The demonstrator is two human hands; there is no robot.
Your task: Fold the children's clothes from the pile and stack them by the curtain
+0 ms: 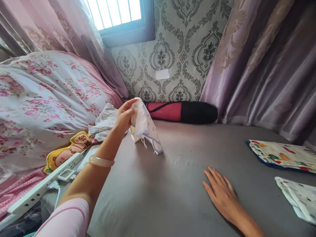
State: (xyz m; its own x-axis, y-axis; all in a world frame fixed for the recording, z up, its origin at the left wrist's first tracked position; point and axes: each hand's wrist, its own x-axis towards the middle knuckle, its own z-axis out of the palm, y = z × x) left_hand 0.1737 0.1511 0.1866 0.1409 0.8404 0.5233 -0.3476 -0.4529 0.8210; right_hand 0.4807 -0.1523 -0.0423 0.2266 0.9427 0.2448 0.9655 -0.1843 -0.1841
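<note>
My left hand (126, 113) pinches the top of a thin white cloth garment (145, 123) with pale blue trim and dangling ties, which hangs over the grey sheet (182, 194). Its lower end is close to or touching the sheet; I cannot tell which. My right hand (221, 194) rests palm down on the sheet, fingers stretched and slightly spread, holding nothing. Crumpled white cloth (107, 120) lies behind my left wrist.
Two folded cloths, one colourfully printed (283, 154) and one pale (300, 197), lie on the right. A red and black rolled bag (182, 112) lines the wall. On the left are a power strip (39, 191), a pig cushion (66, 153) and floral bedding (49, 89).
</note>
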